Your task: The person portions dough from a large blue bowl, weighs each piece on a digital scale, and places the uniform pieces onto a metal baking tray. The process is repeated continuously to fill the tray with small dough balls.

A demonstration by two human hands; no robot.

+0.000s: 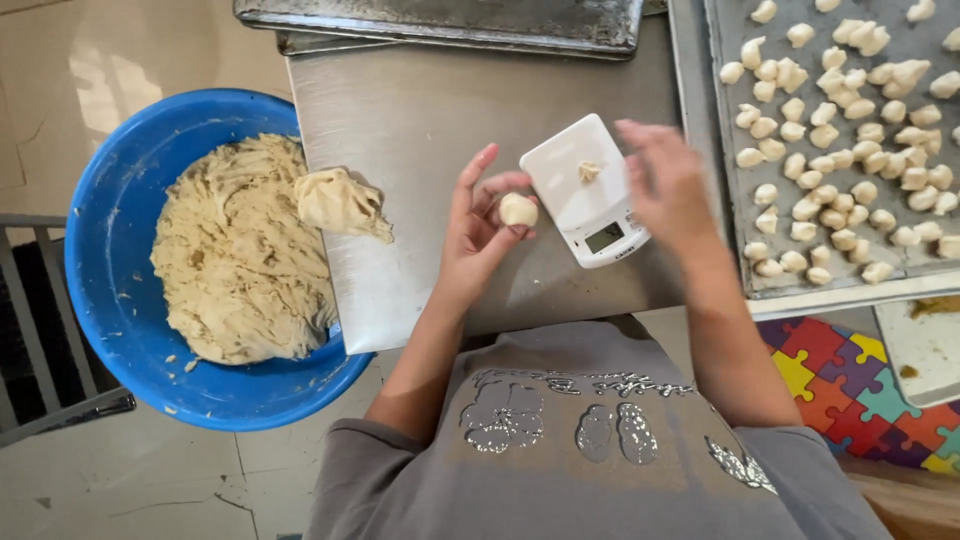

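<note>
On counter (420,120): left hand (480,235), fingers curled round small dough ball (518,209). Right hand (665,185) over scale (585,190), fingers spread, empty. Tray (725,215) holds many balls. Bowl (120,290) still full of dough.

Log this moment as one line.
left hand: holds dough ball | right hand: over scale | tray: dough pieces

bare steel table (420,120) open between dough lump (340,203) and scale (587,190), crowded tray (735,220) blocking right
</note>
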